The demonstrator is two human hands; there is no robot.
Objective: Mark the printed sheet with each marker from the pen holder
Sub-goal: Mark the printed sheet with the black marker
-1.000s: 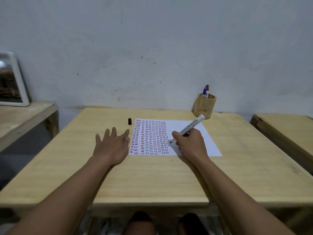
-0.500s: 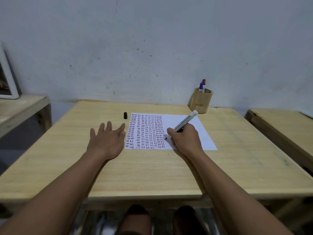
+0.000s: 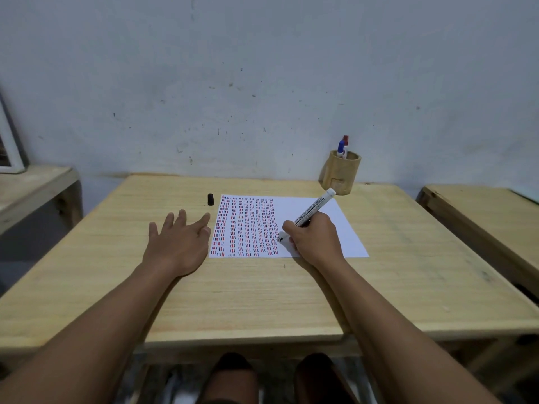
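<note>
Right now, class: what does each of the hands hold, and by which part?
The right hand holds the white marker by its lower barrel, near the tip. The left hand holds nothing; it lies flat on the table.

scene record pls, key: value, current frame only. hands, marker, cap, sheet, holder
left hand: flat on the table, fingers spread, at the sheet's left edge, empty
right hand: writing grip on the marker
marker: white barrel, uncapped, black tip down on the sheet
sheet: left part filled with columns of red, blue and black dashes; right part blank
cap: black, upright on the table by the sheet's far-left corner
pen holder: wooden, far right of the table, holds a blue-capped and a red-capped marker
</note>
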